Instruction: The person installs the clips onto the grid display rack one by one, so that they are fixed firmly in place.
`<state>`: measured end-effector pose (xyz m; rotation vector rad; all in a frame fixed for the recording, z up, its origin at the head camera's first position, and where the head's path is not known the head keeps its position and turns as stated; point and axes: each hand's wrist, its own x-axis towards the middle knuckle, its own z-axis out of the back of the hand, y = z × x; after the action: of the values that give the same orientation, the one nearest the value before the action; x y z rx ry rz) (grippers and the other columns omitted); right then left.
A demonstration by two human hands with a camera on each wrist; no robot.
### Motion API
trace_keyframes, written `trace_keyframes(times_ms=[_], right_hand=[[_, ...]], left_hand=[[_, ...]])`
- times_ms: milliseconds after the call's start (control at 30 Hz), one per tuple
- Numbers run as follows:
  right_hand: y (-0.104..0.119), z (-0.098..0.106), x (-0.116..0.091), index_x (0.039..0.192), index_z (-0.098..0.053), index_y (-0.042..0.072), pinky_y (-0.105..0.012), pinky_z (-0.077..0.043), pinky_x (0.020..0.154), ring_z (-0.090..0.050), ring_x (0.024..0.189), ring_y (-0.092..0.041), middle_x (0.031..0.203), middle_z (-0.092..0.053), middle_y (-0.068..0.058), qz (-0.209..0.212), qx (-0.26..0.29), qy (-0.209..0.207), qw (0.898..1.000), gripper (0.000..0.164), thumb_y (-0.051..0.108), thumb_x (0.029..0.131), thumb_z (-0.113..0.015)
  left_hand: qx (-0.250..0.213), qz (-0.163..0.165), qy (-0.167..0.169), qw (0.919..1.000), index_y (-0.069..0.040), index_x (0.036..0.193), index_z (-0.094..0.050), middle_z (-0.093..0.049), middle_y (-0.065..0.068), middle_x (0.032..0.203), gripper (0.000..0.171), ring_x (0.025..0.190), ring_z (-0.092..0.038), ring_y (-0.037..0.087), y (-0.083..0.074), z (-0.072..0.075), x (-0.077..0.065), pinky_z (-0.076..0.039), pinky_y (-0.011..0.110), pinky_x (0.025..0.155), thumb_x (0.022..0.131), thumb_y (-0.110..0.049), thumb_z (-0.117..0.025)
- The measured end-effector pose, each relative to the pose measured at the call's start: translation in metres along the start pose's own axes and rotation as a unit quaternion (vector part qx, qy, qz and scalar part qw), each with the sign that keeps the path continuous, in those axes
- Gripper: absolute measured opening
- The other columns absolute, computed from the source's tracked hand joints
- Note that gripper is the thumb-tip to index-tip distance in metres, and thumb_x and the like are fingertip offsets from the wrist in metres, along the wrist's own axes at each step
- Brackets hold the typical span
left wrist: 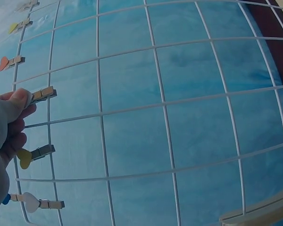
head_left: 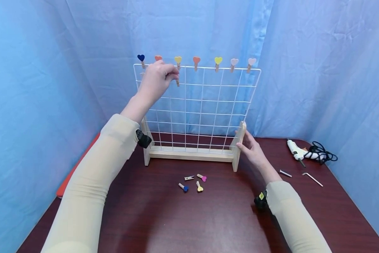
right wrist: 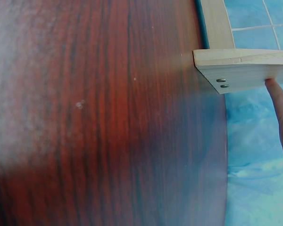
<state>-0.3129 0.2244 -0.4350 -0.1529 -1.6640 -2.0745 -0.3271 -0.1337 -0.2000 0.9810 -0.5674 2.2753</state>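
Note:
My left hand [head_left: 159,79] pinches a small wooden clothespin [left wrist: 43,94] at the second row of a white wire grid [head_left: 202,102]; fingers cover its heart end. Two more clothespins sit on that row in the left wrist view, one with a yellow heart [left wrist: 24,159], one with a white heart [left wrist: 31,202]. Along the grid's top wire are several heart clothespins, among them an orange one [head_left: 196,62]. The grid stands in a wooden stand [head_left: 191,155]. My right hand [head_left: 254,151] holds the stand's right post [head_left: 239,149], thumb in front; in the right wrist view a finger touches the post's side.
Several loose heart clothespins lie before the stand, including a pink one [head_left: 202,177] and a yellow one [head_left: 199,187]. To the right are a glue gun [head_left: 298,151] with black cord, a screw [head_left: 285,173] and a hex key [head_left: 313,179]. A red object [head_left: 77,168] lies at left.

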Motion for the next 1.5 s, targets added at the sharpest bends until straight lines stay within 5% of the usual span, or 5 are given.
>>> trace_keyframes(times_ms=[400, 667, 1033, 1300, 1500], right_hand=[[0.002, -0.001, -0.002, 0.141, -0.023, 0.028, -0.014, -0.040, 0.087, -0.038, 0.123, -0.022, 0.139, -0.038, -0.005, -0.001, -0.016, -0.001, 1.000, 0.063, 0.007, 0.089, -0.051], [0.003, 0.001, -0.003, 0.141, -0.022, 0.028, -0.014, -0.040, 0.086, -0.033, 0.125, -0.034, 0.140, -0.036, -0.010, 0.001, -0.006, -0.001, 1.000, 0.063, 0.006, 0.089, -0.051], [0.005, 0.001, -0.004, 0.142, -0.021, 0.026, -0.014, -0.039, 0.087, -0.033, 0.125, -0.034, 0.140, -0.037, -0.009, 0.002, -0.007, -0.003, 1.000, 0.063, 0.005, 0.089, -0.050], [0.005, 0.003, -0.003, 0.142, -0.020, 0.025, -0.014, -0.040, 0.086, -0.033, 0.125, -0.033, 0.140, -0.032, -0.017, 0.001, -0.007, -0.002, 1.000, 0.064, 0.005, 0.090, -0.050], [0.003, 0.003, -0.004, 0.141, -0.020, 0.028, -0.014, -0.040, 0.085, -0.034, 0.125, -0.032, 0.140, -0.030, -0.021, -0.005, -0.007, -0.005, 1.000, 0.064, 0.006, 0.089, -0.051]], left_hand=[[-0.060, -0.010, -0.033, 0.9976, -0.008, 0.094, -0.069, -0.068, 0.003, 0.087, 0.025, 0.077, -0.054, 0.016, -0.010, 0.009, -0.036, -0.044, 0.027, 0.068, 0.074, -0.023, -0.072], [-0.087, 0.004, 0.117, 0.9894, -0.011, 0.100, -0.066, -0.066, -0.001, 0.097, 0.028, 0.088, -0.053, 0.015, -0.025, -0.034, -0.120, -0.041, 0.031, 0.079, 0.076, -0.025, -0.070], [-0.123, 0.034, 0.280, 0.9515, -0.018, 0.095, -0.068, -0.065, -0.008, 0.092, 0.024, 0.092, -0.052, 0.013, -0.023, -0.107, -0.232, -0.039, 0.034, 0.080, 0.074, -0.027, -0.072], [-0.150, -0.010, 0.343, 0.9273, -0.020, 0.089, -0.071, -0.065, -0.010, 0.087, 0.016, 0.086, -0.050, 0.008, -0.027, -0.128, -0.247, -0.039, 0.027, 0.077, 0.074, -0.027, -0.071], [-0.115, -0.021, 0.363, 0.9245, -0.022, 0.086, -0.071, -0.064, -0.011, 0.082, 0.014, 0.081, -0.049, 0.006, -0.038, -0.133, -0.247, -0.039, 0.030, 0.076, 0.074, -0.028, -0.071]])
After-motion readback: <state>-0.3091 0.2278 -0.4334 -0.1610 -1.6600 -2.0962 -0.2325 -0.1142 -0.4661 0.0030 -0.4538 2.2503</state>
